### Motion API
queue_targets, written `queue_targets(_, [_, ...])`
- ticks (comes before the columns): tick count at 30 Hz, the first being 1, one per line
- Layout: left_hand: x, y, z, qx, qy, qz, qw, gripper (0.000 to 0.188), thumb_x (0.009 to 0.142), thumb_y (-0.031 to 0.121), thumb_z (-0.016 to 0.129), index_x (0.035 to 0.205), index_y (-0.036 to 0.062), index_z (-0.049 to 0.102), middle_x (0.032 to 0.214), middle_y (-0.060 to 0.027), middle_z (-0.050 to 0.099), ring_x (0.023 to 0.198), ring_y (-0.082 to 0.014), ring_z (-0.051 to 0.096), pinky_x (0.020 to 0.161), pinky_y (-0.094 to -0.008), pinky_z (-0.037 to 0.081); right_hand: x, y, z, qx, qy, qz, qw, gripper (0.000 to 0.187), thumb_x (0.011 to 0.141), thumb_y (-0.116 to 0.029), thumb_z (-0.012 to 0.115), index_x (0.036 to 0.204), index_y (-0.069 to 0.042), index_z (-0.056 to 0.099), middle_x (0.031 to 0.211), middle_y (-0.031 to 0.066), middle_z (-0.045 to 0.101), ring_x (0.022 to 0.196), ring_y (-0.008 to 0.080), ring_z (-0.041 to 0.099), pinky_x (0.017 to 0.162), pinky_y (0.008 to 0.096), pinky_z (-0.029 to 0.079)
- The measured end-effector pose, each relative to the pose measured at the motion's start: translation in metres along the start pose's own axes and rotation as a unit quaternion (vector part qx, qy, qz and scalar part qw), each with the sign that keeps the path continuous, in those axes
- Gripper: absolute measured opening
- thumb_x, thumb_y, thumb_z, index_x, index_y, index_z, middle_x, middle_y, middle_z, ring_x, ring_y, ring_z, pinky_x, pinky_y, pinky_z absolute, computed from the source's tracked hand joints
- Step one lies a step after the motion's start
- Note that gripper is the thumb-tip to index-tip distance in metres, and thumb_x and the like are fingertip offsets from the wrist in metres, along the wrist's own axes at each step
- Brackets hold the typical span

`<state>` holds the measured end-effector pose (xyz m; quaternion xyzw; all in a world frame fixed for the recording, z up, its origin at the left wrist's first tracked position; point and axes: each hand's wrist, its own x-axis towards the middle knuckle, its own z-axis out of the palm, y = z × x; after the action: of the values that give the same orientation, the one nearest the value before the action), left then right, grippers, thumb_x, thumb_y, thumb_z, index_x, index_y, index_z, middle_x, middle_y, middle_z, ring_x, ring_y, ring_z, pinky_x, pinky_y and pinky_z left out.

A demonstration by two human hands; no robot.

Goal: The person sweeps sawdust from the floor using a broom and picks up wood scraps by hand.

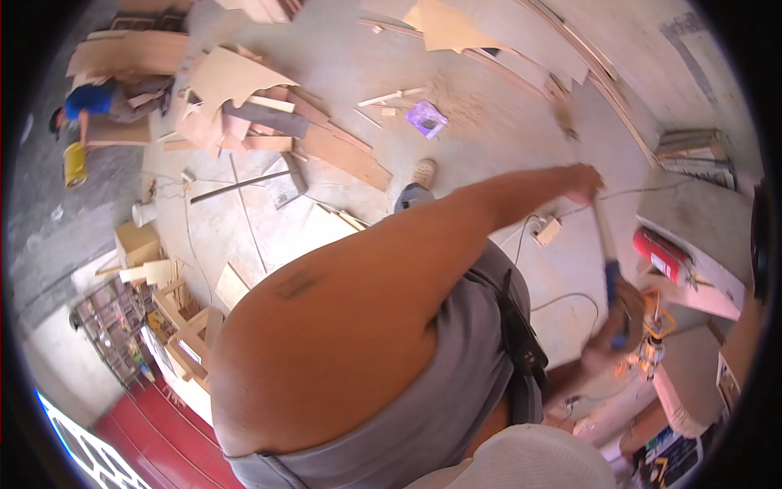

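Left hand point(583, 184) clenched on the shaft, right hand point(624, 318) grasping the blue grip at the other end, a person holds a broom point(605, 232) over the right side of a concrete floor point(358, 73). The broom's head, blurred, is turned toward the floor's far right corner; the right hand, also blurred, is close to the body. A black pouch point(521, 338) sits at the person's waist. Near the shaft, a socket box point(547, 231) and a cable point(570, 297) lie on the floor. A red extinguisher point(658, 254) is toward the floor's right edge, with an orange tool point(651, 355) near the right hand. Strips of wood point(603, 77) line the right edge along the wall point(684, 65), where a stack of boards point(695, 156) stands. Beyond the person's shoe point(424, 173), toward the middle of the floor, a purple bag point(425, 120) lies beside scattered sawdust point(463, 102). Left of it, offcuts point(244, 90) are heaped in a loose pile. At the floor's left edge, a co-worker point(91, 99) in a blue shirt has a hand at a yellow container point(75, 168).
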<state>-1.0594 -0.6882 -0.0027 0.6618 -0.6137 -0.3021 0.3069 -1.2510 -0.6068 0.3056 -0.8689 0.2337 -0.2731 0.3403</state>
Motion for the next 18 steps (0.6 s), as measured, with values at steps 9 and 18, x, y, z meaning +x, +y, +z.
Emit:
queue_targets(9, [-0.262, -0.165, -0.068, 0.025, 0.173, -0.131, 0.976, 0.026, 0.067, 0.017, 0.077, 0.088, 0.0088, 0.063, 0.093, -0.0104, 0.064, 0.098, -0.0348, 0.059, 0.084, -0.0443, 0.049, 0.013, -0.033, 0.162, 0.191, -0.167, 0.079, 0.964, 0.021, 0.077, 0.007, 0.053, 0.095, 0.006, 0.064, 0.103, 0.0219, 0.068, 0.089, 0.0254, 0.066, 0.081, 0.0332, 0.051])
queue_targets(18, [-0.296, -0.153, -0.163, 0.065, 0.147, -0.104, 0.982, 0.029, 0.072, 0.032, 0.079, 0.082, 0.0103, 0.064, 0.085, -0.0092, 0.064, 0.09, -0.0329, 0.06, 0.08, -0.0434, 0.047, 0.031, -0.076, 0.17, 0.194, -0.183, 0.05, 0.962, 0.024, 0.074, 0.002, 0.059, 0.096, 0.006, 0.065, 0.1, 0.0237, 0.068, 0.089, 0.0291, 0.068, 0.08, 0.0346, 0.052])
